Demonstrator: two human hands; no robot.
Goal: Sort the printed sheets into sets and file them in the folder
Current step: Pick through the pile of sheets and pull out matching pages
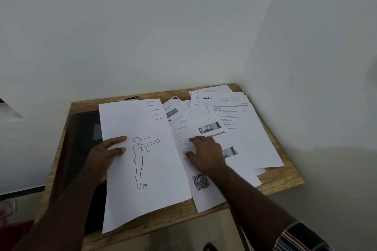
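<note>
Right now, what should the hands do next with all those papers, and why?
Probably the right hand, lying flat on the sheet with photos, should slide it out of the loose pile. The left hand already grips the sheet with the standing figure, and the dark folder waits underneath.

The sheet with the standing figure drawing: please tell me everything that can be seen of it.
The sheet with the standing figure is white paper, lightly wrinkled, with a line drawing of a side-on person, one arm straight forward, and "90" printed near the shoulder. It is tilted and seems lifted at its left edge, where the left hand grips it, thumb on top. It covers part of a dark folder and overlaps the QR code sheet on the wooden table.
</note>
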